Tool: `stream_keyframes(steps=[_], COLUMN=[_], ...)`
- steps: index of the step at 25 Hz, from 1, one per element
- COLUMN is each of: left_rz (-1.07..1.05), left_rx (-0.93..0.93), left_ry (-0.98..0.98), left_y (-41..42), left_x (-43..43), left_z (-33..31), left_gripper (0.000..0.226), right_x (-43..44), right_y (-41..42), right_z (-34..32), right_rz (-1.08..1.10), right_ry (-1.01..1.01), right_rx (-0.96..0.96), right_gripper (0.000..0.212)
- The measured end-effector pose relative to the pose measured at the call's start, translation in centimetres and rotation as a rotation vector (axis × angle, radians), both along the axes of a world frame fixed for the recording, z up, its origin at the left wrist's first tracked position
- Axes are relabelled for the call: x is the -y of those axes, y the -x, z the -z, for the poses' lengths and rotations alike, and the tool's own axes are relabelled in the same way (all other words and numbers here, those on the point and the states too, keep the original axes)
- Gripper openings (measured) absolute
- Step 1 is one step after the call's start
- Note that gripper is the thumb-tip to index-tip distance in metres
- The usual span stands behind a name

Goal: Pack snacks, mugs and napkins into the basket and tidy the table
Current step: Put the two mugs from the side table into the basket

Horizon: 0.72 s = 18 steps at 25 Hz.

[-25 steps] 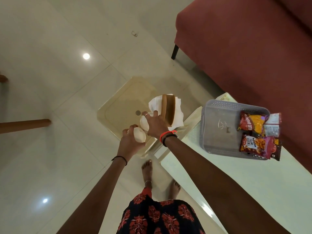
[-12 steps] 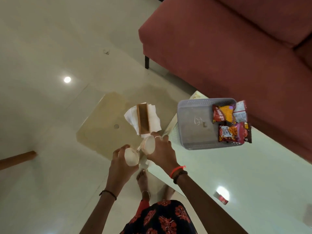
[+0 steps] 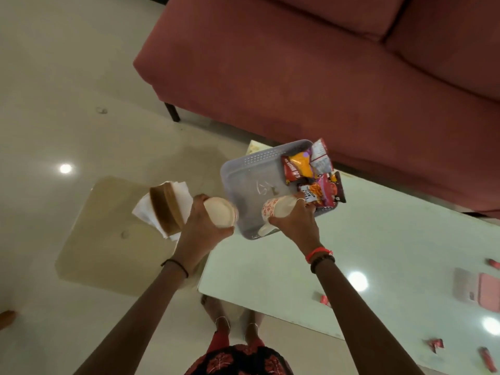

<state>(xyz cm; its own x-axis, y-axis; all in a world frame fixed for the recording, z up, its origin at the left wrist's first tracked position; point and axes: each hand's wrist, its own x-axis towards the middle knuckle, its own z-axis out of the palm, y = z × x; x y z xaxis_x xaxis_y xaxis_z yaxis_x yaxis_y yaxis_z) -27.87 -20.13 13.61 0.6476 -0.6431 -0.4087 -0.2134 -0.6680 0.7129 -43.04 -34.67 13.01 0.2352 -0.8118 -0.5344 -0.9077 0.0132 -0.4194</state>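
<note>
At the grey basket, the right hand clasps a patterned mug, the left hand a second mug, both likely brittle, safest gripped round the body.

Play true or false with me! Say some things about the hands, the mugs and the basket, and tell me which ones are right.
1. The left hand holds a mug. True.
2. The right hand is empty. False: it holds a patterned mug at the basket.
3. The basket is empty. False: snacks lie in it.
4. The napkins are outside the basket. True: they sit in a holder.
5. The sofa is blue. False: it is red.
</note>
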Motion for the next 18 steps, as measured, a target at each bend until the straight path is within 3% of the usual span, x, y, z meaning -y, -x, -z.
stream_keyframes(steps=[9,18], left_rz=[0.311,0.539], left_rx=[0.103,0.147], left_ry=[-0.059,-0.133], left_y=[-0.8,-1.0], left_x=[12.5,20.5], left_z=[5.4,11.1], left_gripper=[0.093,0.096], right_x=[6.9,7.6], right_y=[-0.4,-0.6], right_z=[6.1,9.9], right_rz=[0.031,0.033], right_ry=[-0.045,-0.054], right_rx=[-0.052,-0.063], right_gripper=[0.097,0.084])
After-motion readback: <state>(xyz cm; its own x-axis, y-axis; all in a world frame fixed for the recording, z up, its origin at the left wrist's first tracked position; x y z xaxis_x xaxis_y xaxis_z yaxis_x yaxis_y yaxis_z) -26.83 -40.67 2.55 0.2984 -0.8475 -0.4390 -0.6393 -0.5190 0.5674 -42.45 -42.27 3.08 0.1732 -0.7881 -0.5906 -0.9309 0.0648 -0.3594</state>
